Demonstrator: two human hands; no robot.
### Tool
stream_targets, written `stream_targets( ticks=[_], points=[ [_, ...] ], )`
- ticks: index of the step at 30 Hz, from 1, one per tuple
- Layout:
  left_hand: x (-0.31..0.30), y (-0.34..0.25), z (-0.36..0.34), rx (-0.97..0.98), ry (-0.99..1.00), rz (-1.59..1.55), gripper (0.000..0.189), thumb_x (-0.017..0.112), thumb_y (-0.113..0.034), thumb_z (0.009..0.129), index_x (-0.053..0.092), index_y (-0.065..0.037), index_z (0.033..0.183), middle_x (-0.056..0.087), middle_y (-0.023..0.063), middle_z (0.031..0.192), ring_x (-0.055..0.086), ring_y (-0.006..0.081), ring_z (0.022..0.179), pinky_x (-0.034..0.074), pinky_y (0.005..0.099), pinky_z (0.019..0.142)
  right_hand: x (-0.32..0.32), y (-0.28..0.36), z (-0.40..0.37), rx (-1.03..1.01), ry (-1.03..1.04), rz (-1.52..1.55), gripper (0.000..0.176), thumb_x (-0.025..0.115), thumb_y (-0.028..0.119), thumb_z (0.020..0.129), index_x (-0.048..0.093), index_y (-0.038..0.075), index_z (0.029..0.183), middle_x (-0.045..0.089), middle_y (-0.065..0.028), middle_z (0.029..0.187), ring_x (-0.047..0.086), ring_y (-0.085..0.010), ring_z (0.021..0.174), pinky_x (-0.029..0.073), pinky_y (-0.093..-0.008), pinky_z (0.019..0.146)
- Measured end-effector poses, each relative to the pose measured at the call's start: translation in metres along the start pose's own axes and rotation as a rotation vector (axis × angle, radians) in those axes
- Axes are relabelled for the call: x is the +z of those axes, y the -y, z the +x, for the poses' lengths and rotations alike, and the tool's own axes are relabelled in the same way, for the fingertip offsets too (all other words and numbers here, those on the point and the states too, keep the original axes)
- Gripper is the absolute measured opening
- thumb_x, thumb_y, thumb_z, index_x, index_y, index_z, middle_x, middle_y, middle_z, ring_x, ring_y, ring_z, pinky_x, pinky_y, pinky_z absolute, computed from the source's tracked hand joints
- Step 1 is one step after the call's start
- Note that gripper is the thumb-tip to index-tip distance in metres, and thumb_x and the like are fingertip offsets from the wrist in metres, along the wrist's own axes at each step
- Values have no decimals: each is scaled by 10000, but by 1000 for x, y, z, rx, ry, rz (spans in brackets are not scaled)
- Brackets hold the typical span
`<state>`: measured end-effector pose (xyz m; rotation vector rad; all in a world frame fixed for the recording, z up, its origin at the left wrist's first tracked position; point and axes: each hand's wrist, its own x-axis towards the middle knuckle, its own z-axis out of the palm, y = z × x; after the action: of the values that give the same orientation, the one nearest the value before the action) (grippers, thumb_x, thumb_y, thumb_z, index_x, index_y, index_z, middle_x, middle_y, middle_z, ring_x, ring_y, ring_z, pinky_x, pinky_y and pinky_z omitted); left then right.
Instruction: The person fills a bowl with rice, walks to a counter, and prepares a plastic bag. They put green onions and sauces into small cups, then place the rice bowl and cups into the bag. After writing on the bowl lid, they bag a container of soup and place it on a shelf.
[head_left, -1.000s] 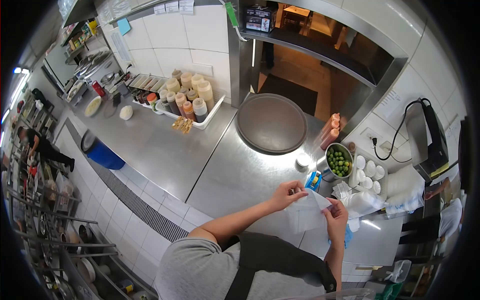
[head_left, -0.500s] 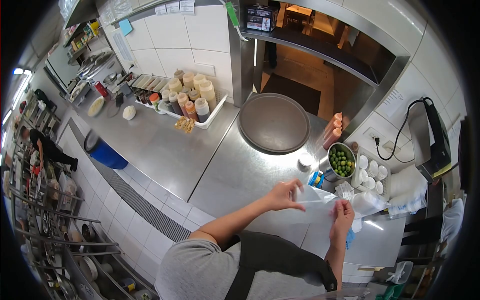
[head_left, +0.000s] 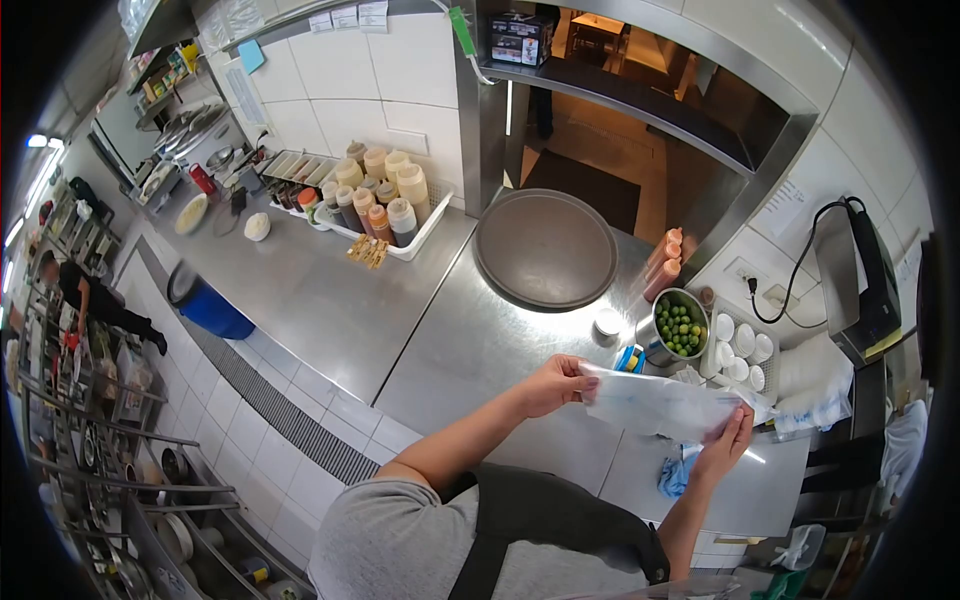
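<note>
A clear plastic bag (head_left: 655, 407) is stretched flat above the steel counter (head_left: 480, 350). My left hand (head_left: 553, 386) pinches its left end between thumb and fingers. At the right end, my right hand (head_left: 724, 446) is closed on the bag's edge, partly seen through the film. Beneath the right side lies a crumpled blue cloth (head_left: 675, 478). Just beyond the bag stand a metal pot of green limes (head_left: 680, 325) and a small white cup (head_left: 607, 322). A blue and yellow packet (head_left: 629, 359) sits close to the bag's upper edge.
A large round brown tray (head_left: 547, 248) lies near the pass-through window. Squeeze bottles (head_left: 385, 190) fill a white basket at the back left; orange-capped bottles (head_left: 664, 265) stand by the limes. White cups (head_left: 742, 345) occupy a right-hand basket. Another person (head_left: 95, 295) is far left.
My right hand has moved right, and the bag is now spread wider between both hands. My left hand's fingers have closed from a spread pose. More of the blue cloth shows.
</note>
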<state>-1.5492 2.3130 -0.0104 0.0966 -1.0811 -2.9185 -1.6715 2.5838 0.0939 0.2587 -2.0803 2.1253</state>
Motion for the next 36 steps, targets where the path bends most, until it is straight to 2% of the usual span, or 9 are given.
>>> stream_targets(
  ticks=[5,8,13,19,21,23,28,32,36],
  points=[
    [-15,3,1,35,-158,242,102,760,-122,886,719,-45,940,723,32,933,680,103,846,543,263,780,15,1,-2,-437,-113,-59,269,512,157,1042,575,5,1255,521,-28,921,494,-127,855,425,-261,822],
    [12,-8,-4,110,-147,294,88,766,-66,864,709,-38,926,716,33,900,673,104,819,537,257,755,28,36,-22,-871,-125,-380,208,585,75,977,580,-14,1165,533,-50,929,528,-169,931,427,-301,882],
    [37,9,-6,51,-10,219,173,822,-32,790,707,-38,919,708,20,895,646,82,801,514,244,742,44,39,-61,-328,790,-447,232,781,54,816,565,30,897,611,-70,829,597,-179,770,495,-323,724],
    [56,14,-13,-3,-124,488,241,849,-37,745,619,-94,786,592,-40,757,547,53,697,452,230,634,48,-11,-65,-72,744,-199,278,801,50,784,536,25,866,587,-64,744,583,-137,678,484,-266,646],
    [44,7,-17,32,-12,445,395,851,-59,743,474,-126,647,484,-75,665,467,19,625,371,222,556,36,-16,-50,-42,736,-261,256,785,54,801,540,20,866,588,-57,747,592,-135,687,494,-274,654],
    [52,-19,-25,-23,80,693,453,826,3,732,402,-147,680,424,-85,676,415,18,607,370,212,540,15,-21,-33,44,816,-313,259,792,45,805,549,33,891,610,-35,844,615,-115,777,518,-279,728],
    [61,-16,-30,-105,-100,517,246,771,-21,778,541,-108,788,537,-52,709,495,32,621,359,204,541,-48,14,10,218,1111,62,282,820,112,788,632,46,987,659,-25,907,645,-125,897,521,-309,810],
    [43,-4,-32,-32,-269,622,146,747,-16,791,613,-71,809,588,-35,777,508,39,660,374,206,601,-120,32,92,1,557,134,91,680,17,874,654,15,961,666,-43,854,658,-123,788,529,-265,726],
    [70,10,-28,68,-326,666,98,726,19,793,639,-24,806,601,-3,816,517,77,730,381,225,677,-158,-30,204,-75,70,-259,81,669,105,912,664,26,931,659,-32,757,626,-135,705,490,-268,700]
  ],
)
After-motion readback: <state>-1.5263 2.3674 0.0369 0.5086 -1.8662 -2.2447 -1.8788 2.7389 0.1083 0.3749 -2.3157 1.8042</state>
